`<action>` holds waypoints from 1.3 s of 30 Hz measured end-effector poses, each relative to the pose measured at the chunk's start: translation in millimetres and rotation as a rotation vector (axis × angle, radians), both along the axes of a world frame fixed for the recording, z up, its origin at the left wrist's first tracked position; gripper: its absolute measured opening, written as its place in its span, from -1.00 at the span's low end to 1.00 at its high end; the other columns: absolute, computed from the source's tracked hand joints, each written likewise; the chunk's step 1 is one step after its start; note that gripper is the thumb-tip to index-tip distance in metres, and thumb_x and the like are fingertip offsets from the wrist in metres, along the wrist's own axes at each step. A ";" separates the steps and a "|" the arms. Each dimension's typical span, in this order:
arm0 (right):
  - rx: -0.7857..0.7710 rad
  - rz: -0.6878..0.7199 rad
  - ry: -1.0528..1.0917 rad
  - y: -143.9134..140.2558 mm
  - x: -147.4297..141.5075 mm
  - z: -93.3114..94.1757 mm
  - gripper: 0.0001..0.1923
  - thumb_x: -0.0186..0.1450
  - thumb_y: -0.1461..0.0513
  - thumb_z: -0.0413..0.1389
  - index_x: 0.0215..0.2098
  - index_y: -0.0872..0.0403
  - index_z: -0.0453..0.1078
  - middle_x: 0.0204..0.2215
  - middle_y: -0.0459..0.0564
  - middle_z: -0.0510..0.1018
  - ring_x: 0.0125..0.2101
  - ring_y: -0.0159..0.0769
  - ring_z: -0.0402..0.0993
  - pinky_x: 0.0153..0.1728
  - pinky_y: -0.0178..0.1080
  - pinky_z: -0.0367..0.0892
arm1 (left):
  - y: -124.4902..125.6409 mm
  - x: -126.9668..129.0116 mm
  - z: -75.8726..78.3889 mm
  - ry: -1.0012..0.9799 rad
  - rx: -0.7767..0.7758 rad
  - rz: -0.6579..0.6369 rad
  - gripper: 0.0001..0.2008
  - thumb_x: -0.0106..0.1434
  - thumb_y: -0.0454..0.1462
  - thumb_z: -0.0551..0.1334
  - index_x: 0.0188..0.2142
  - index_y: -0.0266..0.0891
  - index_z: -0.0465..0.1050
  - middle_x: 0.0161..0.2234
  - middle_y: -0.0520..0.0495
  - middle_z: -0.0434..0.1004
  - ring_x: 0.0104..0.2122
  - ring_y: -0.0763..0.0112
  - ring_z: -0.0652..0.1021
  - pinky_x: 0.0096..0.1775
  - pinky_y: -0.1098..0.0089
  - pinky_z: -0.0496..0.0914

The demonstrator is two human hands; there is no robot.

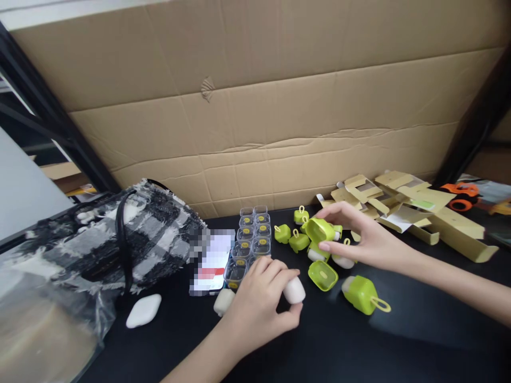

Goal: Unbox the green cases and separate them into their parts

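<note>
Lime-green case [319, 230] tilted, open side up, among others; white rounded piece [294, 290] on black tabletop

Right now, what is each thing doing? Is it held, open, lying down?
left hand: closed on a white case
right hand: pinching a green cover, lifted off the table
green half: lying open side up
green cover with loop: on its side
clear boxes: lined in two rows
flat cartons: unfolded, piled
checked bag: slumped

One head camera looks forward and down, close over the worktop [359, 340]. It faces a cardboard wall [279, 106].
</note>
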State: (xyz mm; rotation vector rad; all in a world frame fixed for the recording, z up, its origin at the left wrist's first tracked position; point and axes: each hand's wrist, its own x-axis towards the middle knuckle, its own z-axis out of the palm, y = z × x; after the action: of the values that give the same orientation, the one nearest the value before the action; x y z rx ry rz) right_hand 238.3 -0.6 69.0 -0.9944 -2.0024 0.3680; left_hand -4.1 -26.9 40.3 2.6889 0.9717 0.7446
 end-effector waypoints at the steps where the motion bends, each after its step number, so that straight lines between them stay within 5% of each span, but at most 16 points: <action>1: 0.044 -0.031 -0.029 3.5 2.7 1.2 -0.62 0.19 0.09 0.19 -0.09 0.02 0.24 -0.15 0.01 0.44 -0.13 -0.20 0.44 -0.06 -0.13 0.36 | 2.7 -0.2 -3.8 0.034 0.021 0.004 -0.66 0.08 -0.37 0.21 -0.10 -0.27 0.39 -0.23 -0.10 0.49 -0.16 0.19 0.40 0.00 0.10 0.31; 4: 0.133 -0.131 -0.164 8.6 21.1 7.6 -0.60 0.19 0.07 0.16 -0.07 0.04 0.23 -0.15 0.04 0.45 -0.14 -0.14 0.43 -0.12 -0.11 0.37 | 5.8 -0.6 -11.3 0.102 0.047 0.017 -0.74 0.09 -0.38 0.18 -0.17 -0.28 0.41 -0.28 -0.07 0.50 -0.16 0.20 0.41 0.11 0.06 0.23; 7: 0.023 -0.205 -0.426 1.3 51.7 10.6 -0.59 0.18 -0.01 0.14 -0.12 0.02 0.25 -0.24 0.04 0.50 -0.27 -0.10 0.47 -0.30 -0.09 0.41 | 5.5 -1.8 -12.2 0.128 0.085 0.032 -0.73 0.09 -0.40 0.15 -0.17 -0.29 0.41 -0.29 -0.08 0.49 -0.14 0.20 0.42 0.15 0.01 0.20; 14: -0.216 -0.272 -0.633 -23.2 94.8 -23.6 -0.70 0.21 0.01 0.09 -0.17 -0.01 0.33 -0.30 0.02 0.55 -0.35 -0.08 0.52 -0.35 -0.06 0.45 | 8.6 -3.7 -10.0 0.187 0.145 0.032 -0.72 0.07 -0.41 0.13 -0.19 -0.25 0.42 -0.28 -0.08 0.45 -0.12 0.20 0.41 0.15 0.04 0.23; 22: -0.071 -0.174 -0.758 -34.3 57.1 -3.5 -0.70 0.25 -0.01 0.04 -0.22 0.02 0.38 -0.33 0.03 0.53 -0.37 -0.12 0.53 -0.39 -0.10 0.42 | 9.4 -2.3 -17.4 0.153 0.258 0.031 -0.59 0.13 -0.28 0.19 0.00 -0.32 0.36 -0.08 -0.16 0.46 0.02 0.13 0.37 0.12 0.10 0.27; 27: -0.059 -0.167 -0.781 -53.2 24.9 -27.2 -0.42 0.11 -0.05 0.20 -0.09 0.18 0.27 -0.46 0.09 0.58 -0.52 -0.05 0.55 -0.59 -0.19 0.36 | -10.6 3.9 -19.8 0.036 0.565 -0.120 -0.55 0.23 -0.29 0.18 0.12 -0.30 0.26 0.07 -0.11 0.41 0.07 0.23 0.31 0.19 0.21 0.12; 28: -0.053 -0.176 -0.792 -55.0 22.8 -31.4 -0.47 0.12 0.01 0.20 -0.10 0.19 0.26 -0.48 0.08 0.58 -0.52 -0.04 0.55 -0.60 -0.20 0.35 | -15.7 6.2 -21.0 -0.011 0.515 -0.177 -0.54 0.22 -0.29 0.18 0.13 -0.28 0.24 0.02 -0.11 0.45 0.01 0.24 0.36 0.14 0.22 0.18; 30: -0.099 -0.147 -0.785 -56.8 21.9 -30.9 -0.66 0.15 0.16 0.18 -0.17 0.13 0.26 -0.49 0.02 0.56 -0.53 -0.11 0.53 -0.58 -0.23 0.32 | -23.6 11.9 -24.5 -0.150 0.178 -0.250 -0.46 0.20 -0.26 0.21 0.17 -0.24 0.15 -0.10 -0.14 0.45 -0.17 0.30 0.45 -0.06 0.27 0.36; 35: -0.330 0.100 -0.520 -57.1 14.0 2.6 -0.74 0.15 0.16 0.20 -0.25 0.02 0.26 -0.43 -0.12 0.50 -0.44 -0.31 0.46 -0.45 -0.32 0.34 | -25.1 30.1 -39.1 -0.714 -1.121 -0.355 -0.23 0.23 0.01 0.14 0.26 -0.14 -0.26 -0.34 -0.01 0.37 -0.58 0.56 0.41 -0.49 0.43 0.37; 37: -0.360 0.252 -0.369 -56.0 3.3 7.1 -0.67 0.15 0.12 0.22 -0.18 0.01 0.27 -0.25 -0.07 0.51 -0.26 -0.29 0.46 -0.27 -0.29 0.37 | -23.3 34.9 -43.4 -0.811 -1.439 -0.450 -0.25 0.19 0.11 0.11 0.21 -0.21 -0.12 -0.44 0.01 0.41 -0.62 0.53 0.43 -0.55 0.47 0.35; 39: -0.355 0.366 -0.255 -55.0 -8.3 1.0 -0.65 0.17 0.15 0.21 -0.11 0.03 0.26 -0.13 -0.02 0.48 -0.14 -0.28 0.43 -0.14 -0.27 0.35 | -23.1 36.2 -45.3 -0.867 -1.586 -0.485 -0.39 0.18 0.10 0.16 0.04 -0.28 0.15 -0.51 0.01 0.42 -0.63 0.54 0.44 -0.57 0.51 0.35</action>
State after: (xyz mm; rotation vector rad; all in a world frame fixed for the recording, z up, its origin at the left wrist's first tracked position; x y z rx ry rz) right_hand 230.0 -55.7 69.9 -0.9167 -2.4114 0.8555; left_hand 32.1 -49.9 -5.0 0.9457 0.2985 0.5143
